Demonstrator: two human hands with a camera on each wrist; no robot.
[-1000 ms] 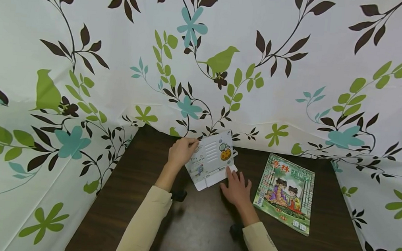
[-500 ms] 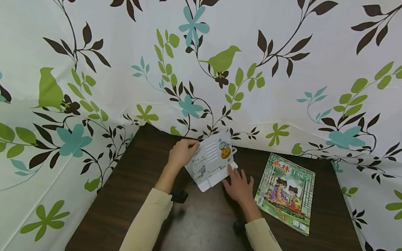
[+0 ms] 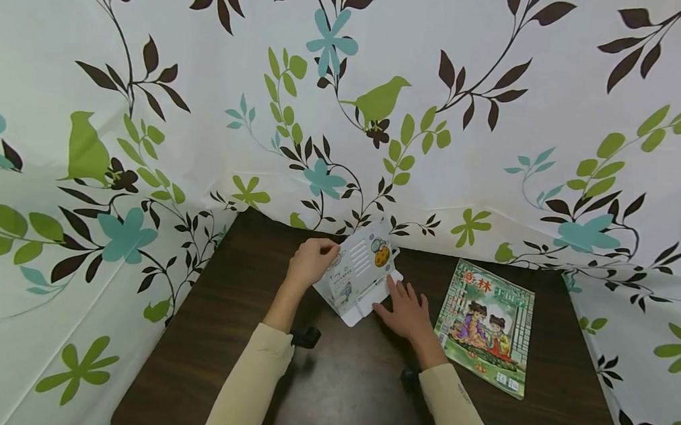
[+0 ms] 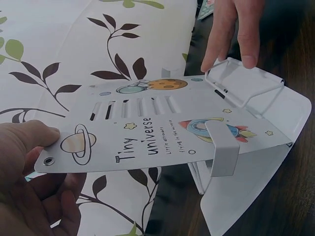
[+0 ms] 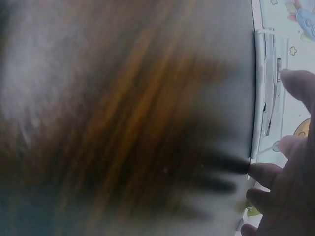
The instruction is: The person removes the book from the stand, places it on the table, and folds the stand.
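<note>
A white book stand (image 3: 363, 260) with "Tiny universe" print, a rocket and a planet stands at the back of the table, its slotted panel tilted up from the base plate (image 4: 261, 172). My left hand (image 3: 310, 262) pinches the panel's corner beside the ringed planet, thumb on the printed face and fingers beneath. A white page clip (image 4: 224, 150) sticks out at the panel's lower edge. My right hand (image 3: 409, 313) rests at the stand's lower right edge, fingers fairly straight, fingertips by the white wire bracket (image 4: 256, 96). In the right wrist view, its fingers (image 5: 268, 174) reach along the stand's edge.
A green illustrated magazine (image 3: 484, 326) lies flat on the dark wooden table (image 3: 349, 389), right of my right hand. Patterned white cloth (image 3: 326, 103) hangs behind the table and at its sides, close behind the stand's top edge.
The panel tilts up further from the base, raised by my left hand at its corner. My right hand stays at the stand's lower right edge, shifting only slightly.
</note>
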